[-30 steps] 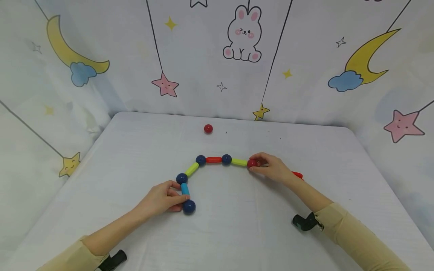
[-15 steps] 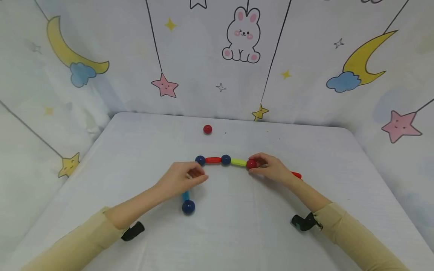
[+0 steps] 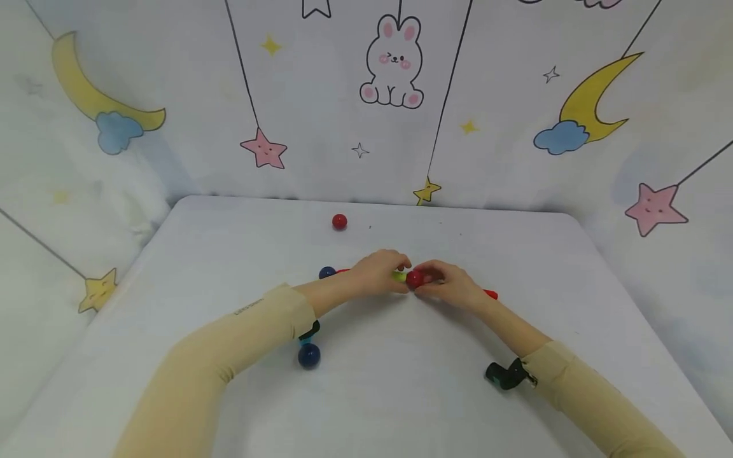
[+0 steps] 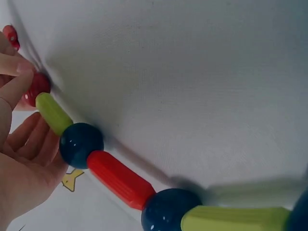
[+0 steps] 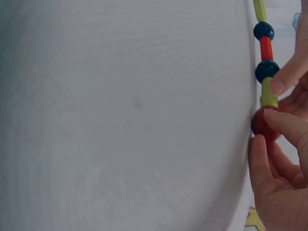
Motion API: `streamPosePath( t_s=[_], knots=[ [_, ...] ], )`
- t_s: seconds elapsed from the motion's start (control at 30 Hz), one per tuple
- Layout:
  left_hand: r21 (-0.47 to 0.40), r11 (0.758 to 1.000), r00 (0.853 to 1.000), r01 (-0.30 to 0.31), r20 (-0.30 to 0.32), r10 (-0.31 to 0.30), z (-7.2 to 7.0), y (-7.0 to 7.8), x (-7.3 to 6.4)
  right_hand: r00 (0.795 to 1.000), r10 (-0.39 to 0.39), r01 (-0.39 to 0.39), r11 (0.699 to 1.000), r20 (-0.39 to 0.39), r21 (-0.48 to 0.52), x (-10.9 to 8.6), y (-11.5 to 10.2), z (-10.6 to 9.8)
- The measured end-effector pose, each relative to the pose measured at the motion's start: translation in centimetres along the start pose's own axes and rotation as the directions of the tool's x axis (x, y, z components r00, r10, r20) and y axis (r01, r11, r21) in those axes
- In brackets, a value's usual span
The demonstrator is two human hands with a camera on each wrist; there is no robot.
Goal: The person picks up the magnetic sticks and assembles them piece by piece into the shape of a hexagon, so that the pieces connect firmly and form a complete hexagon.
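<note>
My right hand (image 3: pixel 455 283) pinches a red ball (image 3: pixel 415 280) between thumb and fingers. That ball ends a chain of magnetic balls and rods lying on the table. A yellow-green rod (image 4: pixel 54 113) joins it to a dark blue ball (image 4: pixel 82 144), followed by a red rod (image 4: pixel 120 178) and more pieces. My left hand (image 3: pixel 378 273) reaches over the chain, its thumb and fingers apart on either side of the yellow-green rod; whether they touch it I cannot tell. At the near end, a dark blue ball (image 3: pixel 309 355) adjoins a light-blue rod (image 3: pixel 305 341), partly hidden by my left arm.
A loose red ball (image 3: pixel 340 221) lies near the far edge of the white table (image 3: pixel 252 235). Behind my right wrist a red piece (image 3: pixel 490 294) shows partly. A printed curtain (image 3: pixel 321 83) hangs behind the table.
My left hand has let go of the light-blue rod at the near end and moved right and away along the chain to the red ball's side. My right hand still pinches the red ball.
</note>
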State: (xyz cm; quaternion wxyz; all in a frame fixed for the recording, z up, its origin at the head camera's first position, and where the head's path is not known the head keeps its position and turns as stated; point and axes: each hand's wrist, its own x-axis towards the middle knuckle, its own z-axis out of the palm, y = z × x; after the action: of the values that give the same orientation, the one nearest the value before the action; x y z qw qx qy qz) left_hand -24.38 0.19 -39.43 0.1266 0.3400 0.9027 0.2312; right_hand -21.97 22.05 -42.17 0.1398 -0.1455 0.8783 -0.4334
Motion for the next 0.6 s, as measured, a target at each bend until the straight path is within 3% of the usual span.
streamPosePath(
  t_s=[0.13,0.27,0.33,0.47,0.6],
  knots=[
    [-0.014,1.0,1.0,0.011,0.017,-0.011,0.9,-0.7,1.0,1.0,-0.004,0.002,0.997,-0.029,-0.077,-1.0,0.0,-1.7],
    [-0.039,0.999,1.0,0.008,0.012,-0.007,1.3,-1.1,1.2,0.996,-0.026,0.008,0.977,-0.082,-0.212,-3.0,0.9,-4.8],
    [-0.049,0.999,1.0,0.007,0.009,-0.007,1.4,-1.2,1.2,0.995,0.005,-0.03,0.967,-0.096,-0.253,-4.1,1.7,-6.3],
    [-0.067,0.998,1.0,0.0,0.007,0.0,1.5,-1.4,1.3,0.994,0.093,-0.107,0.958,-0.065,-0.265,-6.0,3.3,-8.1],
    [-0.088,0.996,1.0,-0.006,0.0,0.006,1.5,-1.5,1.5,0.99,0.127,-0.138,0.955,-0.059,-0.263,-6.2,4.2,-8.1]
  ],
)
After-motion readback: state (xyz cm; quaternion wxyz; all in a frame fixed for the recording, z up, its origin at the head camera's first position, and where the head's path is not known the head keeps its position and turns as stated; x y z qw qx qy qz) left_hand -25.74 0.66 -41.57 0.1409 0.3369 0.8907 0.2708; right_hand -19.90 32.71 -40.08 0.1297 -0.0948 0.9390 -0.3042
